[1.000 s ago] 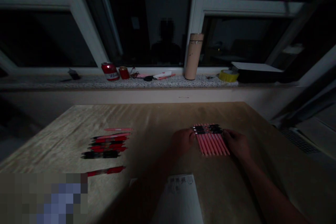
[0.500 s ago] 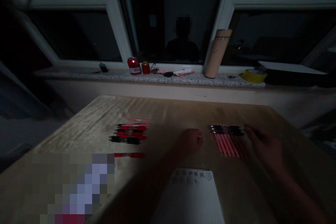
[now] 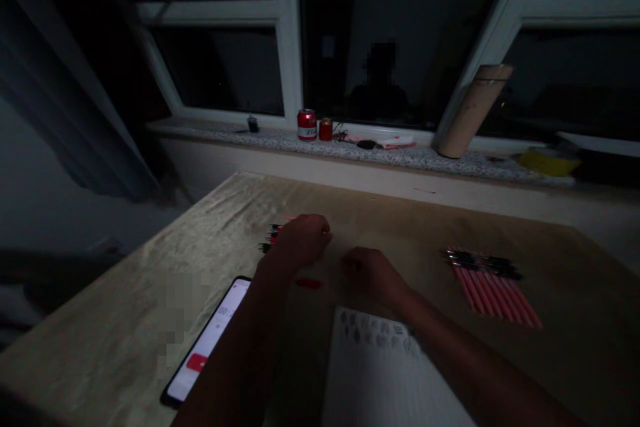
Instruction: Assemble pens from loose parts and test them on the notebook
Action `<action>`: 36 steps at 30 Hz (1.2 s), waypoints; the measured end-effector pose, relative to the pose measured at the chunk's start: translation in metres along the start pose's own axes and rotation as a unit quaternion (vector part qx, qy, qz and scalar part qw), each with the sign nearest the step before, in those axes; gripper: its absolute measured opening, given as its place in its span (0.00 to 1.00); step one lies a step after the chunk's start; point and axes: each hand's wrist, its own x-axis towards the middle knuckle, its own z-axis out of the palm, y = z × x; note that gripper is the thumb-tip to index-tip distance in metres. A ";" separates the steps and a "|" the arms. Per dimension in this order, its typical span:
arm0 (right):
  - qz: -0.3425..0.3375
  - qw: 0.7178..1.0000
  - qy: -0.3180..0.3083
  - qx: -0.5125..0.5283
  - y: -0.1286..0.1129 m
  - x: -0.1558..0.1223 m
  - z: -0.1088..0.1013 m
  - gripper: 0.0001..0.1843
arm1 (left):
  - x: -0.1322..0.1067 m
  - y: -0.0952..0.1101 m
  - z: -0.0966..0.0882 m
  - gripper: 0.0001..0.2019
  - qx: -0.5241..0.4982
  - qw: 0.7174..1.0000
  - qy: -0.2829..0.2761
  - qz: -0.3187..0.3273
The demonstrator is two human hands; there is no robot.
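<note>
My left hand (image 3: 303,239) lies curled over the loose group of red and black pens (image 3: 270,238) on the wooden table (image 3: 210,227), hiding most of them; I cannot see whether it grips any. My right hand (image 3: 373,273) hovers just right of it with fingers bent, close to a single red pen (image 3: 309,283) lying on the table. A tidy row of pink pens (image 3: 487,280) with black caps lies untouched further right.
A phone (image 3: 210,340) with a lit screen lies at the near left. White printed paper (image 3: 385,373) sits at the near edge under my right forearm. On the windowsill stand a red can (image 3: 307,125), a small red tin (image 3: 325,129), a cardboard tube (image 3: 473,110) and yellow tape (image 3: 549,161).
Both hands left the pink pen row and moved left to the red and black pens. The view swung left, bringing the phone into sight.
</note>
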 end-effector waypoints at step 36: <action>0.166 0.918 0.186 0.307 0.082 -0.065 -0.036 0.15 | 0.053 0.028 0.075 0.13 -0.144 0.948 -0.224 0.173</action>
